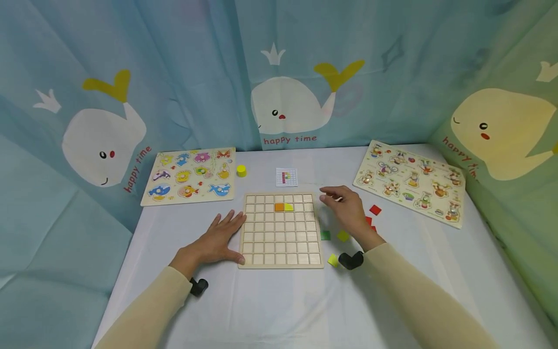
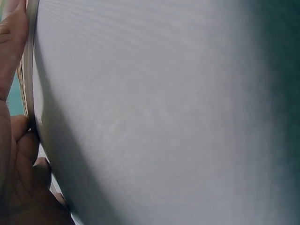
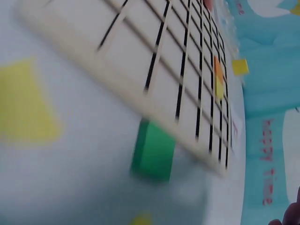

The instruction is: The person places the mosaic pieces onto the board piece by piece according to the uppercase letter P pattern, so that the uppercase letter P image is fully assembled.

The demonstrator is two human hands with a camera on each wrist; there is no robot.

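Nearest the camera, two forearms in beige sleeves (image 1: 418, 300) are reaching forward over the white tablecloth (image 1: 279, 310), each carrying a small black wrist camera (image 1: 350, 260). The left hand (image 1: 218, 240) is lying flat, palm down, fingers straight and spread, holding nothing; its fingertips and thumb are touching the left edge of the square wooden grid board (image 1: 281, 247), and the left wrist view is showing the thumb (image 2: 11, 42) lying against that edge. The right hand (image 1: 346, 208) is hovering just beside the board's upper right corner, wrist raised, fingers loosely curved and pointing left; I cannot tell whether anything is pinched in them. The board is lying at the table's centre between the two hands, with an orange square tile (image 1: 279, 207) and a yellow-green square tile (image 1: 288, 207) sitting side by side in its second row. Loose tiles are lying right of the board: a yellow tile (image 1: 333, 260), a green tile (image 1: 325, 235), a yellow-green tile (image 1: 343, 236) and red tiles (image 1: 375, 210). Farther back, a small white pattern card (image 1: 286, 177), a yellow cylinder (image 1: 241, 170), a sea-animal peg puzzle (image 1: 190, 175) at left and an animal peg puzzle (image 1: 411, 182) at right are resting on the cloth. Behind, the blue whale curtain (image 1: 287, 72) is reading "happy time" in red.
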